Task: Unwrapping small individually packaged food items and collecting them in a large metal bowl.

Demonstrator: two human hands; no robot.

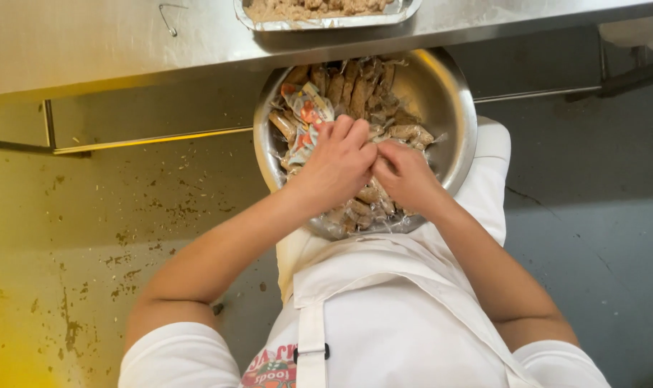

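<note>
Steel counter [111,43] above stained, speckled floor [75,237].

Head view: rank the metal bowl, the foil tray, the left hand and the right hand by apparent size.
1. Metal bowl, clearly largest.
2. Foil tray, though the frame cuts it off, so its rank is unsure.
3. Left hand and right hand look alike; no ranking between them.

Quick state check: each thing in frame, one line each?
Left hand: over the bowl, fingers curled, pinching something small together with the right; what it is cannot be told.
Right hand: fingertips meeting the left hand's.
Steel bowl: resting on the lap, partly under the counter edge, full.
Wrapped brown sticks: piled in the bowl, in clear wrappers.
Foil tray: on the steel counter, holding brown crumbly food.
</note>
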